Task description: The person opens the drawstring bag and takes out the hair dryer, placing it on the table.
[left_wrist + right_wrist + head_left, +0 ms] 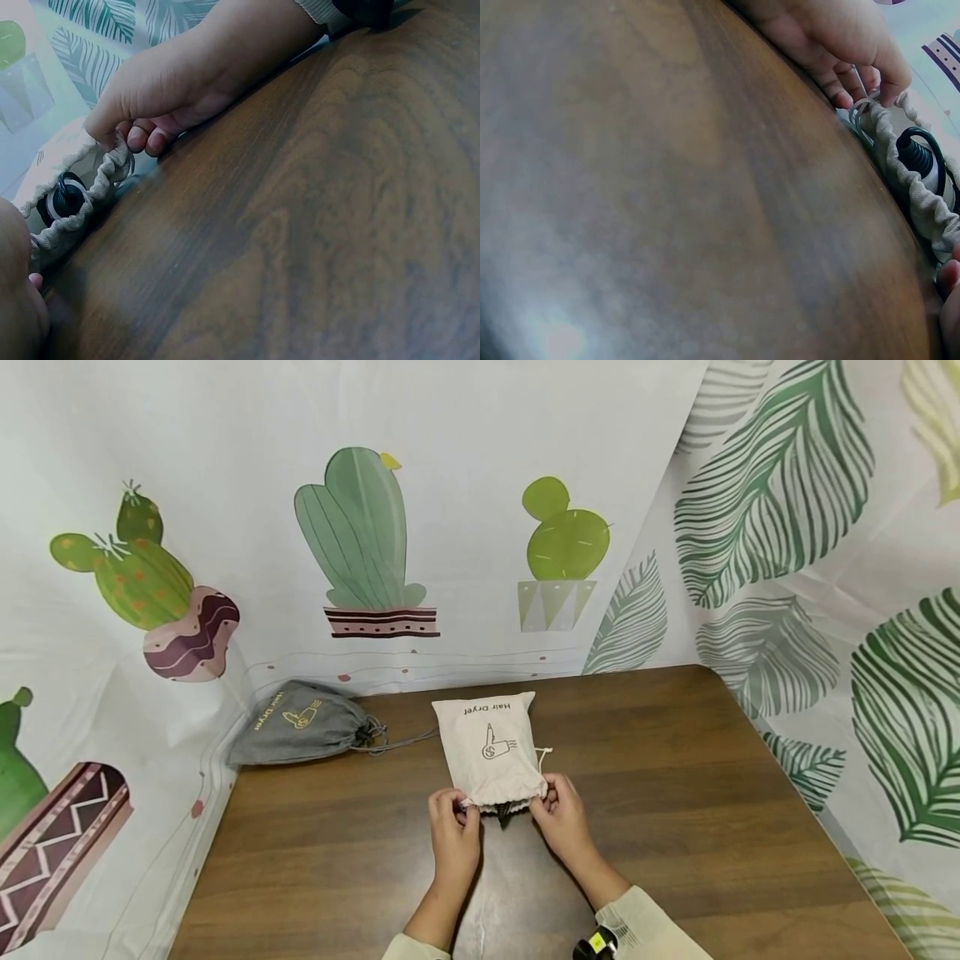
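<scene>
A cream drawstring bag [480, 772] printed "Hair Dryer" lies on the wooden table, its gathered mouth facing me. My left hand [455, 839] pinches the left corner of that mouth. At the right corner, the thumb and fingers of my right hand [564, 828] pinch the rim. The mouth gapes between the two hands. Inside it, a black cord with a ribbed sleeve [915, 155] comes out of a white-and-black end, seen in both wrist views; the rest is hidden in the cloth. A white drawstring end [545, 750] sticks out at the bag's right side.
A grey drawstring bag [300, 727], also printed "Hair Dryer", lies at the table's back left, its cord trailing toward the cream bag. Behind the brown table [675, 793] hangs white cloth [465, 527] with cactus and leaf prints.
</scene>
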